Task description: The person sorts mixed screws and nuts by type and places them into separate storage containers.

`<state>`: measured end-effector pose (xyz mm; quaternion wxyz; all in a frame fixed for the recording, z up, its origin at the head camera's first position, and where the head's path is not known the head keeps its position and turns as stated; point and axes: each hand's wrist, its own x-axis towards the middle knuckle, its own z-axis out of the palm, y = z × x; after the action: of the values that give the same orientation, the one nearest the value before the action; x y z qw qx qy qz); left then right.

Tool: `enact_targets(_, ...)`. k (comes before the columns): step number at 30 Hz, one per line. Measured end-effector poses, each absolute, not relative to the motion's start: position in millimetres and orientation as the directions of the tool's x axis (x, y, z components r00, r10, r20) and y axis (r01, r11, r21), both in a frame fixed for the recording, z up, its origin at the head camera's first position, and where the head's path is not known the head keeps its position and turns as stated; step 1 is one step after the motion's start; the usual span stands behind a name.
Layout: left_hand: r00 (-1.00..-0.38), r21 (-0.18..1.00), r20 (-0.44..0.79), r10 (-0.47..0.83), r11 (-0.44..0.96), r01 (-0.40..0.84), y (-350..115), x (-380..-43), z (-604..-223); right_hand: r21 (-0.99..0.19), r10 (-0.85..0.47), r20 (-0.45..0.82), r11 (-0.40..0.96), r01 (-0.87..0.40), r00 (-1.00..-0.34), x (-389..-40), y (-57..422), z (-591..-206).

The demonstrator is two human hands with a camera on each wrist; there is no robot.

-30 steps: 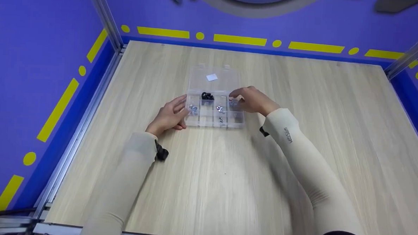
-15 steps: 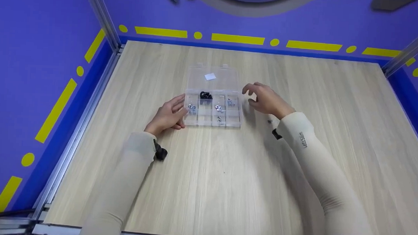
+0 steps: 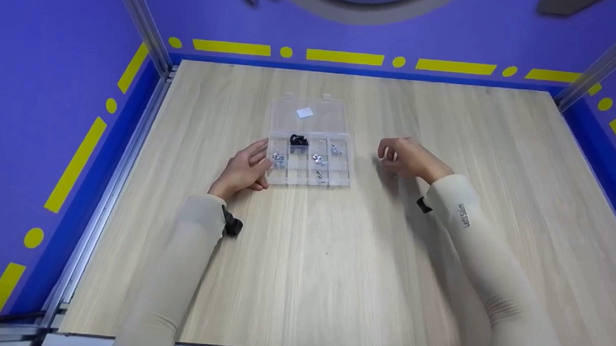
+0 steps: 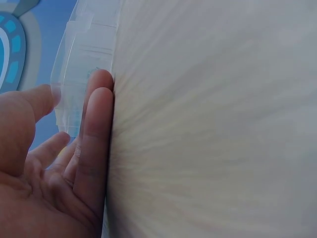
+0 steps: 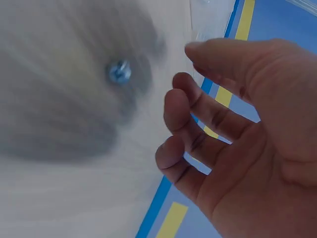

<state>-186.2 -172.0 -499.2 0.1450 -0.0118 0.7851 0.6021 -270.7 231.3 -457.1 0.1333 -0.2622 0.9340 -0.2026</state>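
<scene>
A clear plastic compartment box (image 3: 297, 180) lies on the table with its lid (image 3: 284, 117) laid back. My left hand (image 3: 241, 171) grips its left side, thumb on the rim and fingers along the outer wall; the left wrist view shows this hand (image 4: 59, 163) at the box (image 4: 74, 54). To the right of the box, my right hand (image 3: 407, 157) hovers with loosely bent fingers. In the right wrist view, a small silver screw (image 5: 120, 72) lies on the table beside that hand (image 5: 233, 134), apart from the fingertips. Nothing shows between thumb and fingers.
Inside the box are black parts (image 3: 299, 140) and small metal pieces (image 3: 317, 159) in several compartments. A white paper square (image 3: 305, 112) lies on the lid. Blue walls (image 3: 345, 29) and metal rails (image 3: 106, 154) bound the wooden table (image 3: 303, 277).
My right hand has left the box's right compartments and moved right, then lower, over the table near the screw. The left hand has stayed at the box.
</scene>
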Motion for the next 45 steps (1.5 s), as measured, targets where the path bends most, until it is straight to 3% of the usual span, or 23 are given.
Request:
enact_targets(8, -0.959, 0.940, -0.237, 0.155, 0.284, -0.186, -171.9, -187.5, -500.4, -0.452, -0.592, -0.147, 0.753, -0.478, -0.793, -265.7, 251.2, -461.2)
enact_targets(15, -0.961, 0.942, -0.233, 0.152, 0.280, -0.184, -172.8, -185.4, -499.6, -0.453, -0.563, -0.222, 0.783, -0.427, -0.796, -261.9, 261.3, -464.1)
enact_targets(31, -0.957, 0.940, -0.249, 0.146, 0.275, -0.203, -171.1, -187.9, -499.2, -0.472, -0.602, -0.117, 0.733, -0.489, -0.790, -262.6, 262.1, -471.5)
enact_targets(45, -0.958, 0.947, -0.244, 0.147, 0.250, -0.203, -171.7, -185.9, -499.5, -0.458, -0.593, -0.177, 0.756, -0.467, -0.786, -263.5, 254.6, -464.2)
